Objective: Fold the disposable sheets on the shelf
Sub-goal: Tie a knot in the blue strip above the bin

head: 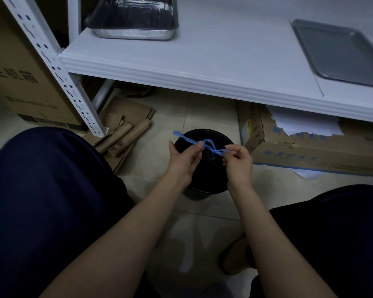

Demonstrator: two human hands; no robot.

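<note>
A thin twisted blue strip (209,145) is stretched between my two hands above a black round bin (205,188) on the floor. My left hand (184,159) pinches the strip near its left part, whose free end sticks up to the left. My right hand (238,161) pinches the strip's right end. A loop or knot sits in the strip between the hands. The white shelf (202,59) lies above and beyond the bin. No disposable sheets show on it.
A steel pan with a dark plastic liner (134,18) stands at the shelf's back left; a flat grey tray (340,52) lies at its right. Cardboard boxes (310,151) and flattened brown paper (121,125) lie on the floor. My knees flank the bin.
</note>
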